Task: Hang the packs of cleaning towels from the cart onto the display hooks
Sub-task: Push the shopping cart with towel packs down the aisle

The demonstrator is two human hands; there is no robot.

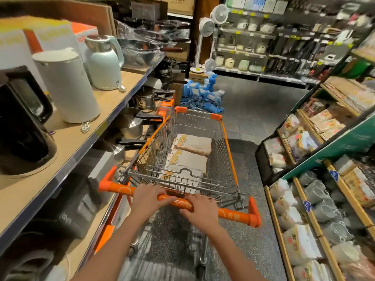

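Gripping the cart's orange handle (233, 214) with left hand (149, 196) and right hand (199, 208), I steer toward hooks, towel packs (192, 157) lying flat in the basket beyond it.

orange cart handle (233, 214), grey towel packs (194, 145), pale green kettle (103, 63)

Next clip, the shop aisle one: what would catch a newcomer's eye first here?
The wire cart with its orange handle fills the centre of the aisle; the left hand and right hand both grip the handle. Flat towel packs lie in a row on the cart's floor. Kettles stand on the shelf to the left, and a heap of blue packages sits on the floor ahead.
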